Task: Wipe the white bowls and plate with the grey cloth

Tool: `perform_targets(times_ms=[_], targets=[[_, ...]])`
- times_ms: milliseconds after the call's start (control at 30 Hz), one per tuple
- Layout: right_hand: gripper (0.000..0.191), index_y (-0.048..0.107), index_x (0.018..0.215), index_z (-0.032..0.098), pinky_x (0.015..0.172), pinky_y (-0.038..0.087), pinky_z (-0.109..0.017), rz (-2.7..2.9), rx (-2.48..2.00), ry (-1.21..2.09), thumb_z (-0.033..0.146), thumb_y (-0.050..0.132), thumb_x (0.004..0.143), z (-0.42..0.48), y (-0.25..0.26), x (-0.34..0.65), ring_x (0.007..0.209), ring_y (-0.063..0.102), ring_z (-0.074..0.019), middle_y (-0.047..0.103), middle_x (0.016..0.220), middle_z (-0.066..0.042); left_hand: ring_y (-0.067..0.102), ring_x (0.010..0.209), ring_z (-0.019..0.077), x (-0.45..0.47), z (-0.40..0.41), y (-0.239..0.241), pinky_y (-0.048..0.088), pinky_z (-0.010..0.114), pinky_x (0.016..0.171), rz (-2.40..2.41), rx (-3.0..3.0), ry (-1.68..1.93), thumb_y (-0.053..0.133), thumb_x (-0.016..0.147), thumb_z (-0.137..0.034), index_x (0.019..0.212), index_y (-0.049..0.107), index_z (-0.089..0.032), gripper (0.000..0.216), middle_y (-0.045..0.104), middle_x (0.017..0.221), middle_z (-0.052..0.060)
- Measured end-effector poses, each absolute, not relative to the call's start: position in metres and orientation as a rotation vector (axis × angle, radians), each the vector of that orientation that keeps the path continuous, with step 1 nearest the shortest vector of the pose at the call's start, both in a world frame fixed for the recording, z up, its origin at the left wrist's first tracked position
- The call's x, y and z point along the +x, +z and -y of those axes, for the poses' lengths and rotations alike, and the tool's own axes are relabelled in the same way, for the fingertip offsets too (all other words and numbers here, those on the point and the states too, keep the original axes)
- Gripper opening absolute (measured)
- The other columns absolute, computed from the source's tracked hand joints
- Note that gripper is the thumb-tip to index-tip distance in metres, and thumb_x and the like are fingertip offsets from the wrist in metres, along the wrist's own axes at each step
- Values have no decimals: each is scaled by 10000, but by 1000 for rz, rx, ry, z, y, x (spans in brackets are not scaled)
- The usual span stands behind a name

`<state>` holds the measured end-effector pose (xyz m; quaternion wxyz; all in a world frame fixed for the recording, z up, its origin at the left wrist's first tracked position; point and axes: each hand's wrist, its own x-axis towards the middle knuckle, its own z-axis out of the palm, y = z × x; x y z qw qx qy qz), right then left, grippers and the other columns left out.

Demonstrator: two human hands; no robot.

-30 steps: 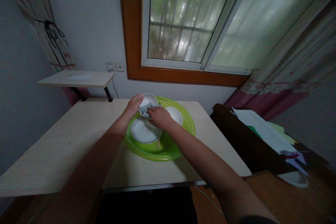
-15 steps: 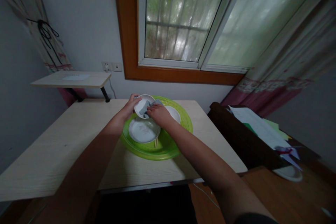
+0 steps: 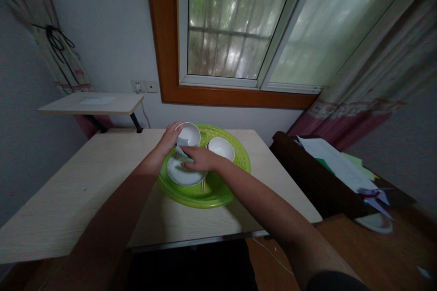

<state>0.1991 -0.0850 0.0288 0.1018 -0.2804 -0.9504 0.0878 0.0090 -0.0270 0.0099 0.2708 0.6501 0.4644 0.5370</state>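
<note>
With its thumb over the rim, my left hand (image 3: 170,138) grips a white bowl (image 3: 191,135), tilted above the far left of a round green tray (image 3: 218,196). A grey cloth (image 3: 183,141) lies over the bowl's near left edge. My right hand (image 3: 198,159) presses the cloth there, its fingertips partly hidden, above a white plate (image 3: 182,176) on the tray. To the right on the tray sits another white bowl (image 3: 222,148), near my right wrist. A pair of chopsticks (image 3: 203,185) shows partly beside the plate.
The tray stands on a pale wooden table (image 3: 112,163) against the wall. A small raised shelf (image 3: 119,105) with a paper on it is at the back left. Right of the table, a dark brown piece of furniture (image 3: 300,182) has papers (image 3: 331,163) on it.
My right hand has moved with the cloth from inside the bowl to its near left edge, uncovering the second bowl. My left hand still holds its bowl.
</note>
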Motion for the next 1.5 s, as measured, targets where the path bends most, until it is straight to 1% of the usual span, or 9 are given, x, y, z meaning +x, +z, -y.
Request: perform_targets(times_ms=[133, 233, 433, 633, 867, 1000, 1067, 1233, 1500], targets=[[682, 371, 1510, 86, 1082, 431, -349, 2749, -773, 436, 524, 478, 998, 86, 30, 198, 1299, 575, -252, 492, 1507, -199, 535, 1292, 230, 9, 29, 11, 373, 403, 1152, -1195, 1778, 1463, 468, 929, -442, 1273, 618, -174, 462, 606, 1366, 117], [689, 399, 1502, 80, 1106, 419, -397, 2788, -897, 251, 550, 445, 1000, 82, 24, 198, 1335, 544, -286, 497, 1500, -203, 534, 1293, 229, 8, 26, 8, 361, 399, 1159, -1191, 1789, 1478, 467, 934, -432, 1272, 618, -168, 455, 608, 1360, 120], [533, 553, 1374, 10, 1207, 285, -463, 2768, -1105, -353, 275, 600, 914, 74, 12, 203, 1408, 454, -328, 514, 1475, -233, 525, 1300, 222, 8, 17, -3, 358, 398, 1159, -1191, 1835, 1457, 440, 955, -443, 1306, 604, -180, 468, 597, 1368, 108], [577, 531, 1391, -6, 1221, 262, -473, 2774, -1087, -373, 279, 605, 895, 76, 9, 202, 1430, 425, -327, 486, 1484, -263, 524, 1301, 216, 7, 18, 0, 355, 392, 1160, -1227, 1851, 1460, 441, 955, -431, 1297, 611, -205, 444, 596, 1367, 96], [855, 302, 1535, 2, 1179, 339, -435, 2867, -908, 117, 495, 607, 907, 77, 8, 196, 1441, 414, -323, 358, 1571, -261, 520, 1297, 218, 7, 24, 4, 339, 384, 1168, -1225, 1941, 1447, 435, 965, -431, 1278, 626, -212, 428, 604, 1345, 100], [1036, 42, 1592, 34, 1191, 320, -394, 2785, -782, 364, 490, 647, 886, 79, 12, 191, 1508, 295, -284, 139, 1650, -242, 517, 1302, 221, 8, 25, 4, 333, 393, 1174, -1202, 1936, 1435, 447, 956, -413, 1280, 622, -205, 422, 601, 1345, 102], [1053, 19, 1591, 35, 1199, 304, -399, 2774, -770, 371, 480, 657, 881, 80, 14, 189, 1521, 263, -280, 126, 1652, -246, 515, 1303, 220, 9, 25, 4, 328, 395, 1178, -1214, 1938, 1408, 452, 950, -400, 1275, 624, -206, 416, 602, 1339, 101], [872, 222, 1568, 29, 1176, 337, -433, 2822, -952, 260, 595, 491, 961, 82, 15, 189, 1445, 412, -315, 356, 1574, -256, 505, 1312, 217, 9, 26, 6, 327, 396, 1179, -1258, 1944, 1372, 440, 956, -405, 1284, 617, -222, 415, 589, 1361, 88], [693, 487, 1457, 94, 1211, 247, -505, 2755, -1256, -217, 579, 495, 963, 82, 9, 196, 1482, 332, -353, 393, 1569, -210, 503, 1294, 224, 8, 24, 4, 341, 398, 1161, -1250, 1935, 1413, 435, 962, -414, 1289, 606, -200, 427, 590, 1335, 105]])
